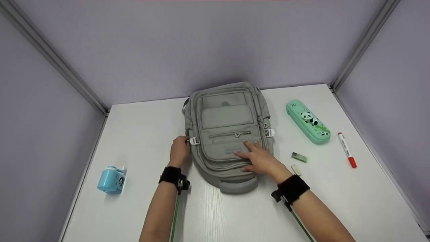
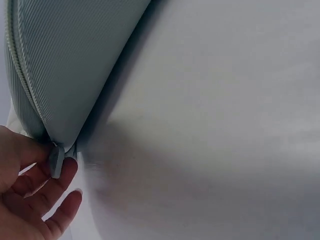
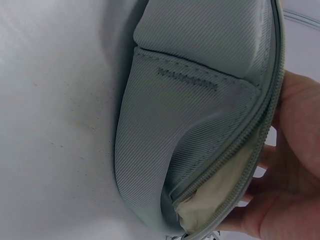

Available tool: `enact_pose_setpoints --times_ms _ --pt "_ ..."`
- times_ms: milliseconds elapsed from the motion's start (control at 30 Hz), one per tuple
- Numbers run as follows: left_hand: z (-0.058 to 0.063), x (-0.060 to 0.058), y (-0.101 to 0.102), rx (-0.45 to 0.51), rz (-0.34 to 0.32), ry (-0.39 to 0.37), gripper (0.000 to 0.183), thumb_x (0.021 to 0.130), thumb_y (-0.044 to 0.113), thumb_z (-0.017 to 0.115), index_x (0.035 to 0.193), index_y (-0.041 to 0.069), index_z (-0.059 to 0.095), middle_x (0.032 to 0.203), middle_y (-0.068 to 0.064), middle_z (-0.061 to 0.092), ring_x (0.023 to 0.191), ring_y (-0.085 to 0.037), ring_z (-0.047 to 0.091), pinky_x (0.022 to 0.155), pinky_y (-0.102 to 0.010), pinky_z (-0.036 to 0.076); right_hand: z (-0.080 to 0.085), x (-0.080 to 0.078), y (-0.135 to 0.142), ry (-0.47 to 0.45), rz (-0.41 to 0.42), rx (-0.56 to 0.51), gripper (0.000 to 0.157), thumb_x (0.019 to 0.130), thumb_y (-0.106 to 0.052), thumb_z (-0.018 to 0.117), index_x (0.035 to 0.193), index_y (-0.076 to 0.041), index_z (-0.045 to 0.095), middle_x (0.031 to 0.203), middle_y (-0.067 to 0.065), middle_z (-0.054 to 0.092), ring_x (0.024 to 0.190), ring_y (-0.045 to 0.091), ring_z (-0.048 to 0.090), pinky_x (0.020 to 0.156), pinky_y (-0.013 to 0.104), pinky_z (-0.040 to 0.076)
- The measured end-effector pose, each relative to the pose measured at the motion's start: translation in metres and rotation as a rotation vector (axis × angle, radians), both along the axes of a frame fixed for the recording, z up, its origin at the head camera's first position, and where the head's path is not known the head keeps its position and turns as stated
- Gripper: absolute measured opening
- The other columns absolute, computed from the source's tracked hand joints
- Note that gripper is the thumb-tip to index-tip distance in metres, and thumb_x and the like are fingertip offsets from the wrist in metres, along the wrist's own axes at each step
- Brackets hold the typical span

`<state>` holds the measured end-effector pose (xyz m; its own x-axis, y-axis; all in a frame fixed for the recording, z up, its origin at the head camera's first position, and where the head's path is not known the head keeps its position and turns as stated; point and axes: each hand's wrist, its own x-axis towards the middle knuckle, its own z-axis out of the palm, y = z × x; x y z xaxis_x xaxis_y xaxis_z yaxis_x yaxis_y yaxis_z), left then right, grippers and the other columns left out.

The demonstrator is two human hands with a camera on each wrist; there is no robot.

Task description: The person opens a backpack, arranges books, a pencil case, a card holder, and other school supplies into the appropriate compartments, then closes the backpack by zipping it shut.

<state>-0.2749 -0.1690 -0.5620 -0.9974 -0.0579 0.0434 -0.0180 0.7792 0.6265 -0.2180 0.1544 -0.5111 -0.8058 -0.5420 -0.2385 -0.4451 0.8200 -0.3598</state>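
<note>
A grey-green backpack (image 1: 227,117) lies on the white table with its front facing up and its carry handle (image 1: 239,186) toward me. At its left side my left hand (image 1: 179,151) pinches a grey zipper pull (image 2: 57,162) between thumb and fingers, near the white side buckle (image 1: 194,140). My right hand (image 1: 262,160) rests on the lower front of the bag, fingers spread. In the right wrist view, a zipper along the bag's edge stands partly open, and cream lining (image 3: 215,185) shows through the gap.
A light blue panda-printed device (image 1: 112,180) lies at the left. To the right are a green panda pencil case (image 1: 308,121), a red-capped marker (image 1: 347,150), a small green block (image 1: 299,157) and a pale block (image 1: 296,169). Grey panels enclose the back and sides.
</note>
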Motion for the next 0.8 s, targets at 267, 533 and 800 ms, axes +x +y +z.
enact_pose_setpoints --times_ms 267,533,800 --pt "0.000 0.007 -0.004 0.008 -0.100 0.068 0.022 0.088 -0.009 0.058 0.071 0.000 0.069 0.065 -0.005 0.058 0.063 -0.019 0.049 0.060 -0.035 0.042 0.001 0.002 0.001 -0.019 0.024 0.016 0.066 0.090 -0.046 0.066 0.150 -0.029 0.043 0.160 0.018 0.016 0.139 0.056 0.013 0.095 0.078 0.025" --pt "0.007 0.021 -0.004 0.008 -0.137 0.037 0.027 0.089 -0.009 0.057 0.065 0.002 0.062 0.061 0.001 0.045 0.060 -0.017 0.039 0.056 -0.032 0.035 0.001 0.004 -0.001 -0.032 0.005 0.014 0.065 0.091 -0.044 0.067 0.150 -0.030 0.042 0.161 0.017 0.013 0.140 0.055 0.009 0.096 0.078 0.023" --pt "0.013 0.041 -0.003 -0.013 -0.188 0.023 0.026 0.088 -0.008 0.060 0.064 0.000 0.061 0.060 0.002 0.043 0.058 -0.015 0.038 0.054 -0.030 0.033 0.001 0.005 -0.002 -0.020 -0.008 0.012 0.065 0.091 -0.044 0.067 0.149 -0.030 0.043 0.161 0.018 0.014 0.140 0.056 0.009 0.095 0.079 0.021"
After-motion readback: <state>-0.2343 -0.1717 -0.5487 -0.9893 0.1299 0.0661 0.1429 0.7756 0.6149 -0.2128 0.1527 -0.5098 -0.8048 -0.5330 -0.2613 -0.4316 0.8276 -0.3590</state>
